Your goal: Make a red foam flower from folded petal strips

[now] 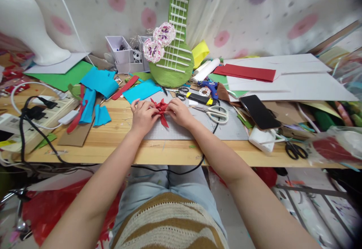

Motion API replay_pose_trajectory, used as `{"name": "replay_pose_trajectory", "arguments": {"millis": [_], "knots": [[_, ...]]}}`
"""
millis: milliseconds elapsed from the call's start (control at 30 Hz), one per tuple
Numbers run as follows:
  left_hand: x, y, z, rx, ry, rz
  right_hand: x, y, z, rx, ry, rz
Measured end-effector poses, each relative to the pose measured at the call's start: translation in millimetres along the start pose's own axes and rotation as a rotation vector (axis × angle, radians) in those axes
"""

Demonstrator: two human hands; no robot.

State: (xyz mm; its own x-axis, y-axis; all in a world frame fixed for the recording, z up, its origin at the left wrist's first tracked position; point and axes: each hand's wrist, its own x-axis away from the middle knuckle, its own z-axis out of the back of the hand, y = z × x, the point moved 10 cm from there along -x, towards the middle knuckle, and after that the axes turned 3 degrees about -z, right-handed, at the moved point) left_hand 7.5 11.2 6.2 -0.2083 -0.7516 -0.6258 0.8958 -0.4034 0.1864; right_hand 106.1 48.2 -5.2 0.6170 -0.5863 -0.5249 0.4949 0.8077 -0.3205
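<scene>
A small red paper flower (161,110) with pointed petals lies on a grey cutting mat (226,126) at the middle of the wooden table. My left hand (143,116) pinches its left side with curled fingers. From the right, my right hand (179,112) grips the same piece, fingers closed on it. One red petal strip hangs down between the two hands.
Scissors (215,112), a yellow-black utility knife (201,98) and a blue glue gun (208,87) lie just right of my hands. A black phone (258,111), red paper (246,72), white sheets, a green guitar model (175,53), blue paper scraps (97,87) and a power strip (42,115) crowd the table.
</scene>
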Motion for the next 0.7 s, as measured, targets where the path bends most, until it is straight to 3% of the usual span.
{"name": "replay_pose_trajectory", "arguments": {"millis": [300,533,600,700], "knots": [[0,-8,0,-0.05,0.026,0.039,1,12,14,0.12,-0.122,-0.054],[1,-5,5,-0.005,0.029,0.055,14,59,66,0.212,-0.044,-0.349],[1,-5,9,0.027,0.038,0.07,18,66,73,0.198,-0.024,-0.409],[1,-23,16,0.062,0.077,0.228,20,70,70,0.171,-0.042,-0.457]]}}
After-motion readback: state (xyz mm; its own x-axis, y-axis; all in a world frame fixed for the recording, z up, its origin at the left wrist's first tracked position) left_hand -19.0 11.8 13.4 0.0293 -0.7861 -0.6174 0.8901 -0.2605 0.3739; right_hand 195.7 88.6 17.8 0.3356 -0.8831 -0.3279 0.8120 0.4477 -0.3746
